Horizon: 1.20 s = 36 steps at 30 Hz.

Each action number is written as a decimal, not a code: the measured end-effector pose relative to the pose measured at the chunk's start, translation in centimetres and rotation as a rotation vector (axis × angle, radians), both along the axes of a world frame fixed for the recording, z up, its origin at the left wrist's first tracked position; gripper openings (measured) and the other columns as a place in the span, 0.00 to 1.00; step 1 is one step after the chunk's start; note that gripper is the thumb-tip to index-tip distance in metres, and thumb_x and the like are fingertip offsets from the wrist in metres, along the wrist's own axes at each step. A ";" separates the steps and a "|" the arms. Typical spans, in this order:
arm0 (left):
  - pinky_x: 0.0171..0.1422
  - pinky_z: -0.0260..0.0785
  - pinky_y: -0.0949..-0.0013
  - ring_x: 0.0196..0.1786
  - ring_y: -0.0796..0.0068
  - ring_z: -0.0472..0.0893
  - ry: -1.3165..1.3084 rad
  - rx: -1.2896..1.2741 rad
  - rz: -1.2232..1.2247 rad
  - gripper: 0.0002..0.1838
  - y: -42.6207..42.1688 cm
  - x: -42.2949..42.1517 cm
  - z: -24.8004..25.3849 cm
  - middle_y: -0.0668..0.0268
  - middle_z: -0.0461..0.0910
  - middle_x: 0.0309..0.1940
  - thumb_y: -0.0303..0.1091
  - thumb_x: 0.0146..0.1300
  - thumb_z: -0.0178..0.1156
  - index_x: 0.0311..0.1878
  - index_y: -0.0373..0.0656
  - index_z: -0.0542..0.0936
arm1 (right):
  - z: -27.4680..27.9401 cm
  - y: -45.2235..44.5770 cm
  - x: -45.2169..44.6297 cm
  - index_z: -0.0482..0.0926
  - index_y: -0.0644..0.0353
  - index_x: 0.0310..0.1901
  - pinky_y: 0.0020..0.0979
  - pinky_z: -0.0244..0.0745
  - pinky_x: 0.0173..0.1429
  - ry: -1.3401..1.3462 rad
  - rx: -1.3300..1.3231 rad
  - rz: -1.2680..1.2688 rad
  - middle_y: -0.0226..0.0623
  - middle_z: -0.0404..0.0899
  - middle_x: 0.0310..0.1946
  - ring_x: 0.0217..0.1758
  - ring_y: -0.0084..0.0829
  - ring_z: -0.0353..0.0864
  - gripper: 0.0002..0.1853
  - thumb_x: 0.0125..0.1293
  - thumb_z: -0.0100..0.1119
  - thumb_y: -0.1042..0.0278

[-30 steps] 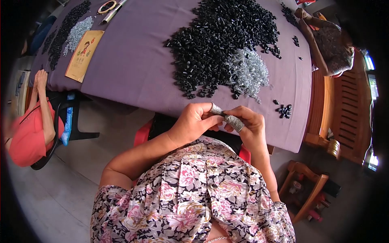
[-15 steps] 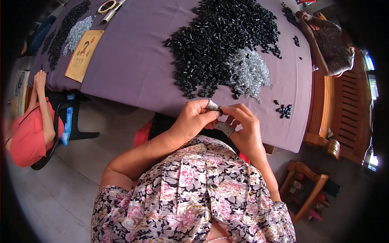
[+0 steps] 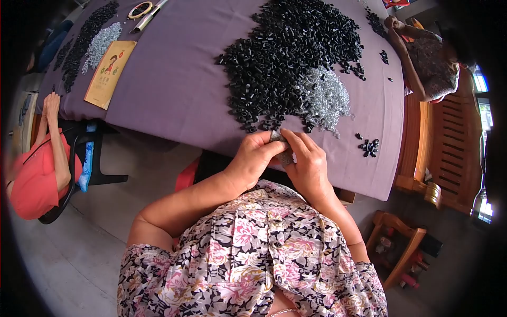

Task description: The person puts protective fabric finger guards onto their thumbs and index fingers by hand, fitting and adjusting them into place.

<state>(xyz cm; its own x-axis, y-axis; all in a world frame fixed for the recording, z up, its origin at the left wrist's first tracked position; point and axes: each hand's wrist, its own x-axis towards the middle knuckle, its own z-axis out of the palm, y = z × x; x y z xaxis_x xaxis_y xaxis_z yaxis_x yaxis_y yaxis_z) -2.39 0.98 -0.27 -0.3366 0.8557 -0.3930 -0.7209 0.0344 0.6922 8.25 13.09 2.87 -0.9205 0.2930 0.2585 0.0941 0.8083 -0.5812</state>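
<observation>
Close together at the table's front edge, my left hand (image 3: 253,157) and my right hand (image 3: 308,165) meet at their fingertips. Both are closed in a pinch. Grey wrapping (image 3: 277,136) covers a fingertip of my left hand, and more grey wrapping (image 3: 286,157) shows on my right fingers. Whatever lies between the fingertips is hidden. Just beyond my hands spreads a big pile of small black plastic pieces (image 3: 290,47). A heap of small clear pieces (image 3: 323,98) adjoins its right side. Several black pieces (image 3: 368,148) form a small group to the right.
A purple cloth (image 3: 174,79) covers the table. At left are a yellow booklet (image 3: 110,74), another black pile (image 3: 87,45), a clear heap (image 3: 101,45) and a tape roll (image 3: 139,9). Co-workers sit left (image 3: 45,169) and right (image 3: 433,63). A wooden bench (image 3: 451,148) stands right.
My right hand has moved left and closer against my left hand. A small dark thing that showed between the fingertips is now covered.
</observation>
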 end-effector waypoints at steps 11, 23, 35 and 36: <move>0.51 0.76 0.73 0.44 0.81 0.81 0.160 0.054 -0.139 0.13 0.4 0.4 0.2 0.67 0.83 0.42 0.34 0.73 0.54 0.49 0.36 0.82 | 0.0 0.5 1.1 0.77 0.65 0.54 0.42 0.79 0.46 0.019 -0.090 -0.029 0.47 0.80 0.41 0.42 0.51 0.82 0.29 0.43 0.57 0.85; 0.49 0.77 0.73 0.42 0.80 0.82 0.018 0.032 -0.089 0.11 1.0 0.9 0.1 0.67 0.83 0.41 0.34 0.71 0.54 0.47 0.38 0.82 | -0.2 0.5 1.5 0.77 0.66 0.55 0.41 0.79 0.45 0.008 -0.205 -0.075 0.48 0.80 0.40 0.41 0.51 0.82 0.29 0.45 0.58 0.85; 0.44 0.77 0.73 0.39 0.80 0.82 -0.033 -0.012 -0.086 0.10 1.3 0.9 0.0 0.68 0.83 0.36 0.32 0.71 0.52 0.42 0.39 0.82 | -0.4 0.4 1.3 0.77 0.67 0.54 0.41 0.79 0.46 -0.006 -0.103 -0.066 0.48 0.80 0.40 0.42 0.50 0.82 0.29 0.44 0.58 0.85; 0.44 0.77 0.74 0.39 0.80 0.82 -0.028 -0.013 -0.094 0.10 1.2 0.9 0.2 0.68 0.83 0.36 0.32 0.71 0.52 0.42 0.39 0.82 | -0.3 0.3 1.4 0.77 0.67 0.54 0.41 0.79 0.46 -0.017 -0.128 -0.071 0.48 0.80 0.41 0.42 0.51 0.82 0.28 0.44 0.57 0.85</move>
